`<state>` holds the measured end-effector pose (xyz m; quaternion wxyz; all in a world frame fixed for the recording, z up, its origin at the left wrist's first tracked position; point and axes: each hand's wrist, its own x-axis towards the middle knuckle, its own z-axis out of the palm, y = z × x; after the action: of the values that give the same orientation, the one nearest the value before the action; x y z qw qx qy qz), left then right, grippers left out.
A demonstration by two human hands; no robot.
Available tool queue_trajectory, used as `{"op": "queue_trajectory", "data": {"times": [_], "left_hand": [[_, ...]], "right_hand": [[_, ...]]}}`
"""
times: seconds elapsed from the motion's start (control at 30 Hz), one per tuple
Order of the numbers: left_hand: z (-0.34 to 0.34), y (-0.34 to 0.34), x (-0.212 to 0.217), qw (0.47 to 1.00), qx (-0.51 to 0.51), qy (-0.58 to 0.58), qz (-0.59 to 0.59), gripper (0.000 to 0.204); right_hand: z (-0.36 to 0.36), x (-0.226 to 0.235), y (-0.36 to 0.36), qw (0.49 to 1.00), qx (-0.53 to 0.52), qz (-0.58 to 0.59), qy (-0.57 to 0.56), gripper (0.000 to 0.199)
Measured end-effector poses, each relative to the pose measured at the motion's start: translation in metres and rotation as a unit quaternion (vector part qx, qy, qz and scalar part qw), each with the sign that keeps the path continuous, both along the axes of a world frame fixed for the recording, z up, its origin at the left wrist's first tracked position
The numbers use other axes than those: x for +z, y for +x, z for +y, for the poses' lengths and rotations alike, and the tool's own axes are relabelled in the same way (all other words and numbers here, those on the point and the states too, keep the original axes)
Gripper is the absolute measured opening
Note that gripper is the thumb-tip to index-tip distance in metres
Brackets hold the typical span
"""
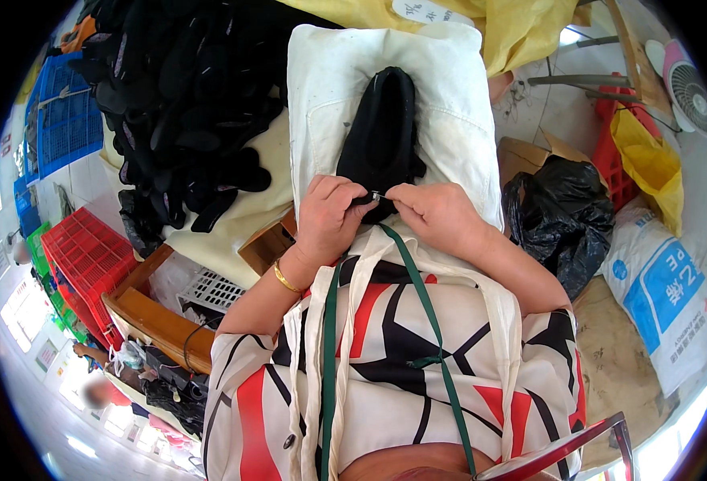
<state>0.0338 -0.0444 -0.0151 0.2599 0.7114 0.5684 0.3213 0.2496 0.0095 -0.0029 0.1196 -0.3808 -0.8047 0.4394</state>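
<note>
A black slip-on shoe [355, 144] lies on a white padded cushion [465, 120] in front of me, its opening facing up. At its near end my left hand [331, 218] is closed in a pinch on the black material. My right hand [441, 215] pinches from the other side, fingertips close to the left ones. A small shiny metal piece [376, 196] shows between the fingertips; its kind is too small to tell. What the right fingertips hold is hidden.
Many black shoes [185, 104] are heaped on the left, beside a wooden drawer frame [157, 309]. Further left stand red [89, 252] and blue crates [69, 116]. On the right are a black plastic bag [557, 212], a white-and-blue sack [662, 293] and a fan [692, 92].
</note>
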Motion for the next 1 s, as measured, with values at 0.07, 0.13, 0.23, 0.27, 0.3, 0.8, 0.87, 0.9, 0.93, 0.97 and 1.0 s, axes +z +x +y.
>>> {"op": "queue_trajectory", "data": {"times": [0.07,0.13,0.23,0.27,0.3,0.8,0.87,0.9,0.93,0.97,1.0], "left_hand": [[0.000,0.000,0.000,1.000,0.002,0.009,-0.004,0.028],[0.000,0.001,0.001,1.000,0.004,0.012,-0.003,0.028],[0.000,0.001,0.000,1.000,0.004,0.011,-0.002,0.028],[-0.001,0.001,0.000,1.000,0.005,0.013,-0.003,0.028],[-0.001,0.001,0.000,1.000,0.007,0.015,-0.003,0.028],[-0.005,0.004,-0.002,0.998,0.012,0.061,0.008,0.029],[-0.005,0.005,-0.002,0.998,0.008,0.065,0.007,0.031],[-0.005,0.005,-0.002,0.998,0.008,0.068,0.005,0.032],[-0.005,0.005,-0.002,0.997,0.007,0.071,0.003,0.034],[-0.005,0.004,-0.002,0.997,-0.002,0.071,0.008,0.034],[-0.005,0.003,-0.001,0.997,-0.011,0.072,0.013,0.035]], "right_hand": [[0.000,0.002,0.000,1.000,0.006,-0.004,0.003,0.014],[0.001,0.004,0.000,1.000,0.011,-0.006,0.009,0.014],[0.001,0.005,0.000,1.000,0.018,-0.010,0.017,0.015],[0.001,0.005,0.000,1.000,0.020,-0.012,0.019,0.015],[0.001,0.006,-0.001,0.999,0.021,-0.011,0.024,0.015],[-0.007,0.000,-0.025,0.996,-0.019,-0.060,-0.059,0.020],[-0.004,-0.001,-0.029,0.992,-0.065,0.001,-0.111,0.021],[-0.003,-0.004,-0.031,0.991,-0.067,0.034,-0.111,0.021],[0.000,-0.008,-0.033,0.989,-0.071,0.066,-0.111,0.021],[0.004,-0.009,-0.035,0.986,-0.075,0.098,-0.111,0.021],[0.009,-0.007,-0.031,0.981,-0.055,0.079,-0.168,0.020]]}}
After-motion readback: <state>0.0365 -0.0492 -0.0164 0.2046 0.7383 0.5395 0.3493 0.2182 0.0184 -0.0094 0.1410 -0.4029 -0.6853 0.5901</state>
